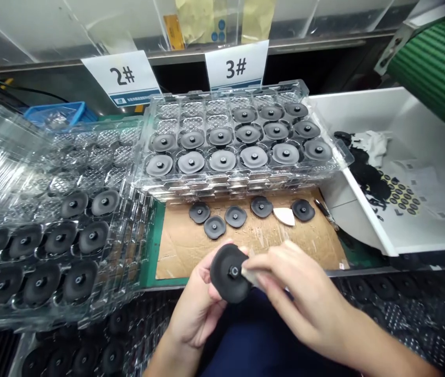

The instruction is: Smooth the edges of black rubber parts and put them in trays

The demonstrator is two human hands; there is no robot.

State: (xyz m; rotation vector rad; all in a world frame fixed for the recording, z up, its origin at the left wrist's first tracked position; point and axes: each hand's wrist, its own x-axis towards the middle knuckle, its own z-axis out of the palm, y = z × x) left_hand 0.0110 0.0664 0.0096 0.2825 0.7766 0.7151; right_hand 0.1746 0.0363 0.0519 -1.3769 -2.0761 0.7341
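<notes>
At far left, stacked clear plastic blister trays (89,180) hold rows of matte black round rubber discs (79,280), each with a central stud. Behind them sits a blue plastic bin (54,115). A white printed card marked "2#" (122,77) and another marked "3#" (236,65) stand along the back.

The left hand (195,303) is curled and cupped, holding a black ribbed-edged disc (226,273) upright on its fingers and thumb, just in front of the body. The right hand (304,298), to its right, is closed in a pinch on a pale wedge-shaped pad (249,276), pressing it against the disc's face beside the stud.

Above the hands, a brown cardboard sheet (179,246) on a green mat (151,251) carries five loose black discs (235,216) and a white triangular pad (284,215). Behind it, a clear tray (222,180) holds grey-surfaced discs (222,159). At right, a white bin (403,120) contains black scraps (367,178) and a printed sheet of small black ovals (403,196).
</notes>
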